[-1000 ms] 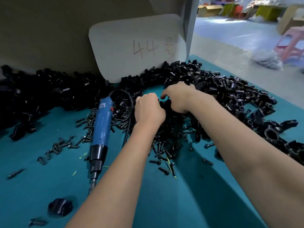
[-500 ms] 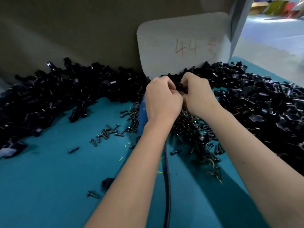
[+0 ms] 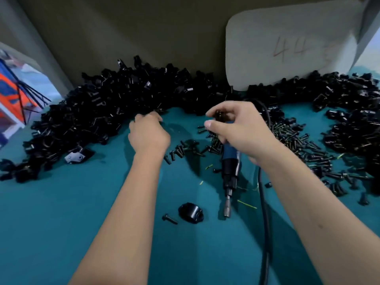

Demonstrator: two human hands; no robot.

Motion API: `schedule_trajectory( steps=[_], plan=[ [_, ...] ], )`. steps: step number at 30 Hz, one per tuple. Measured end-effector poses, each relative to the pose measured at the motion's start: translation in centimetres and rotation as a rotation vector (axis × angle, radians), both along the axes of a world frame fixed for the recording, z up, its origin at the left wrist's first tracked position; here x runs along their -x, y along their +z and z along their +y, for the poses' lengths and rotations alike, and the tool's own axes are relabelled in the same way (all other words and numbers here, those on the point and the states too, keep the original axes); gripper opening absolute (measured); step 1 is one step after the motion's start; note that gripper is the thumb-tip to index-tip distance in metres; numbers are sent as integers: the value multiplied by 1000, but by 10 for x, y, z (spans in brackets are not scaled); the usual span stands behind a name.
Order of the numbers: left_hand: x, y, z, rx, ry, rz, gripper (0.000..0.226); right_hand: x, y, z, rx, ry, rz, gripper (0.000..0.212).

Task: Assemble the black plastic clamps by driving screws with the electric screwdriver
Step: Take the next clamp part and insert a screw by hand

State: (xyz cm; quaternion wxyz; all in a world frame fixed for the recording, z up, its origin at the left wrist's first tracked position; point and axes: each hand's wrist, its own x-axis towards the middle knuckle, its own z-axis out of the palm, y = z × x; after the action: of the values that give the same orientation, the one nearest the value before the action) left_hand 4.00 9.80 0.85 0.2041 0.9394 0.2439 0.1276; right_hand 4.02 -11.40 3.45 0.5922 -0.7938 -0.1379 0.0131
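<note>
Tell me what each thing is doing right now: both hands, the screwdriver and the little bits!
left hand: fingers curled, reaching into the clamp pile.
right hand: pinching a small black part.
electric screwdriver: lying on the teal table, not held.
single clamp: lying loose, no screw in.
single screw: lying beside it.

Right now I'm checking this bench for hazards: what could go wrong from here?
1. The right hand pinches a small black part at the fingertips above the loose screws; if it slips it may be lost among them.
2. The screwdriver lies under that wrist, its cord running beside the forearm; a sweep of the arm could drag it.
3. The left hand reaches into the clamp pile, which could spill onto the work area.
</note>
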Motion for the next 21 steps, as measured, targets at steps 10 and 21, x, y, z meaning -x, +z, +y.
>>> schedule_trajectory(
  steps=[10, 21],
  plan=[
    [22, 2, -45, 1322, -97, -383, 24, 0, -4, -25, -474, 35, 219, 34],
    [35, -6, -56, 1156, -479, -340, 53, -3, -9, -42, -254, 119, -42, 35]
  ],
)
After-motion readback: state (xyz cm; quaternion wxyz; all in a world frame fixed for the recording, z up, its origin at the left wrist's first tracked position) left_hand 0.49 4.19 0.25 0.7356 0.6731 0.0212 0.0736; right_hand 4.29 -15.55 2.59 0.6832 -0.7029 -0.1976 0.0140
